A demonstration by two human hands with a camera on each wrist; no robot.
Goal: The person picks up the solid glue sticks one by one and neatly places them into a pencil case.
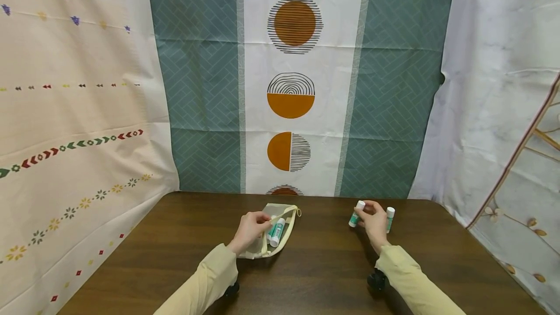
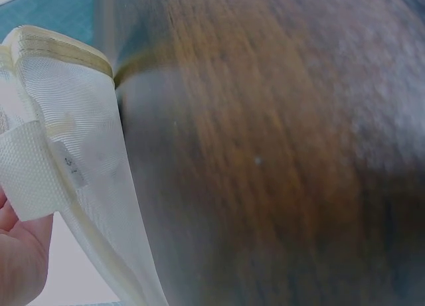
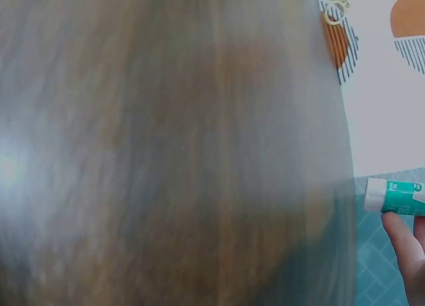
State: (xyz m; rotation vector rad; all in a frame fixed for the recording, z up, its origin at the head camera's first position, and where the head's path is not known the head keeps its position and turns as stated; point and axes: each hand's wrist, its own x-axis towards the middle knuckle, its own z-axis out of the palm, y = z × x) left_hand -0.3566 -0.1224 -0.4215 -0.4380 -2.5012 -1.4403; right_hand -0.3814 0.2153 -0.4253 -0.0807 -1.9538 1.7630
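Observation:
A cream mesh zip pouch [image 1: 258,252] lies on the table with its mouth spread, and green-and-white glue sticks [image 1: 277,233] show inside it. My left hand [image 1: 251,231] pinches the pouch's upper edge. In the left wrist view the mesh side [image 2: 93,140] and a fabric tab [image 2: 33,170] appear beside the hand. My right hand [image 1: 374,221] grips a glue stick [image 1: 356,214] with a white cap, tilted, over the right part of the table. Close to the right of that hand stands another glue stick [image 1: 390,218], partly hidden behind it.
The dark wooden table [image 1: 306,276] spans the foreground. Behind it hangs a green and white patterned curtain [image 1: 297,111]. Pale patterned cloths hang on the left [image 1: 78,135] and right [image 1: 494,111].

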